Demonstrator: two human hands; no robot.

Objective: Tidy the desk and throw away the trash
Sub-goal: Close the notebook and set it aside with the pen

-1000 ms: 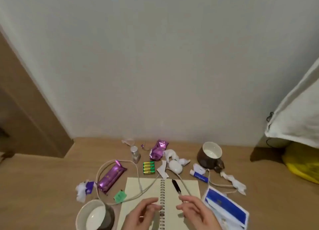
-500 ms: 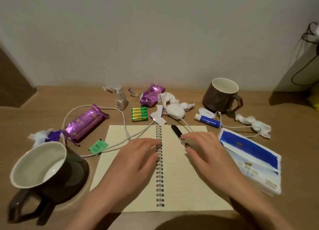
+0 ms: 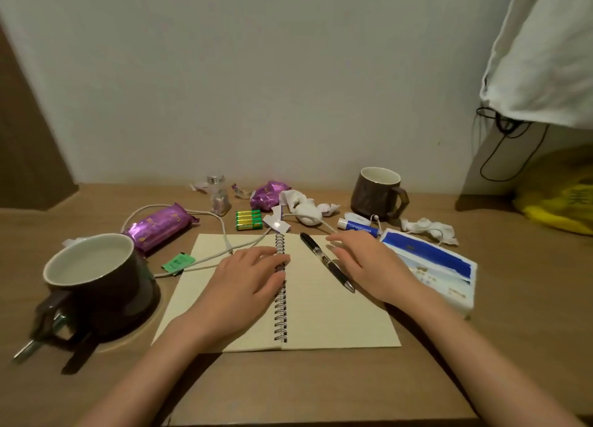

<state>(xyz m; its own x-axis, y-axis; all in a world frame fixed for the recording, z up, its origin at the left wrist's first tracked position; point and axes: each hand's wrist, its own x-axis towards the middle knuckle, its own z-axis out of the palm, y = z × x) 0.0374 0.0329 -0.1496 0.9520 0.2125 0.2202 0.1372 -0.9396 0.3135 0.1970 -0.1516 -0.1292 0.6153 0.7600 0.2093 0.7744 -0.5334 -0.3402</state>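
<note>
An open spiral notebook (image 3: 324,311) lies in the middle of the wooden desk (image 3: 321,385). My left hand (image 3: 247,279) rests flat on its left page, fingertips at the spiral. My right hand (image 3: 365,263) lies on the right page with fingers spread, just right of a black pen (image 3: 327,261) that lies on the page. Crumpled white tissues (image 3: 428,229) sit at the right, more crumpled paper (image 3: 298,200) behind the notebook. Two purple wrappers (image 3: 160,226) (image 3: 268,195) lie at the left and back.
A dark mug (image 3: 96,279) stands at the left on a coaster, another mug (image 3: 378,191) at the back right. A white cable (image 3: 208,259), green batteries (image 3: 248,219), a small jar (image 3: 219,195), a glue stick (image 3: 356,226) and a blue-white pack (image 3: 430,263) surround the notebook. A yellow bag (image 3: 561,202) sits far right.
The camera tilted down and back, so more of the desk and both forearms show. Both hands stay on the notebook; the right hand has shifted to the right of the pen.
</note>
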